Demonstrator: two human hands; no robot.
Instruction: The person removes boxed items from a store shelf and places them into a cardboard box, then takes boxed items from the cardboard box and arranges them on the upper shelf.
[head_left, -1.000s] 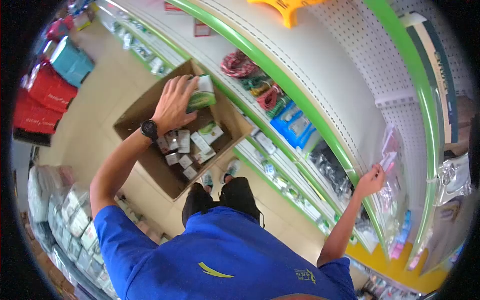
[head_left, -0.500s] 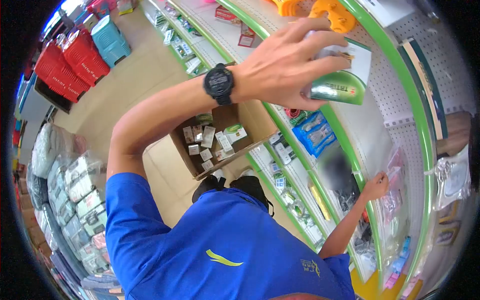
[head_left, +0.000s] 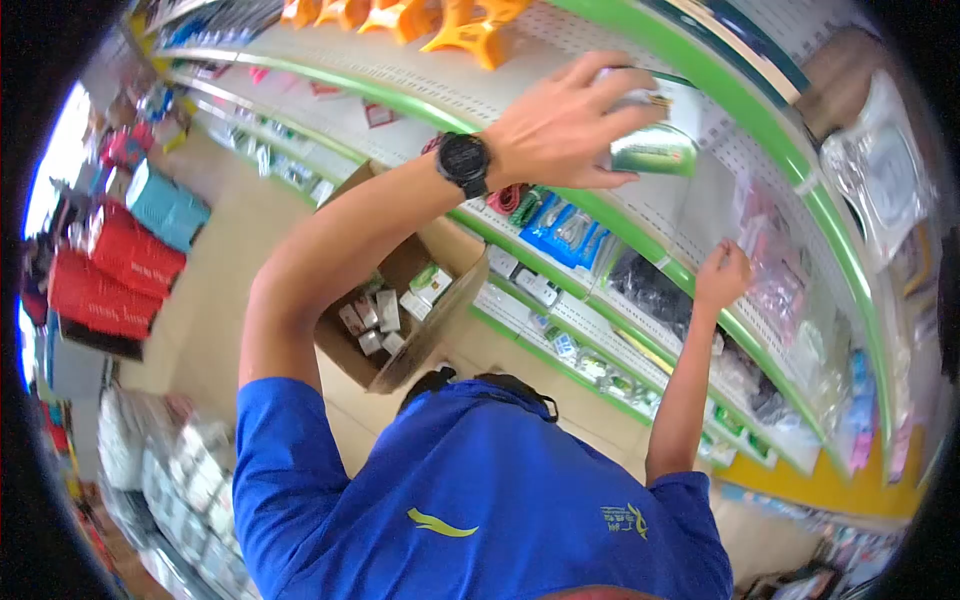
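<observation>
While carrying the green-and-white box (head_left: 655, 150) in the left hand (head_left: 570, 125) over the shelf (head_left: 665, 205), hold it level, with the printed green side turned toward the body. Grip closed firmly around one end: fingers bent over the top, thumb along the near lower side, much of the green face left uncovered. Probably secure enough for a light carton; better not to squeeze harder, given thin card likely to dent under the fingertips.

Watch the upper corner of the box, close in view to the green edge of the next shelf up (head_left: 640, 28); dip the wrist a little rather than risk a scrape. Move from the elbow, slowly, mindful of the black watch (head_left: 463, 165) near the shelf front. Avoid loosening the thumb too soon, with the open cardboard box (head_left: 460, 260) and its small white cartons (head_left: 388, 308) down below the left forearm.

Right hand (head_left: 724, 275) at the shelf's front edge, fingers curled, just beside pink plastic packaging (head_left: 775, 270). Cannot tell whether pinching the film or merely resting. Best used as a light brace, without dragging the loose plastic forward or leaning weight onto it.
</observation>
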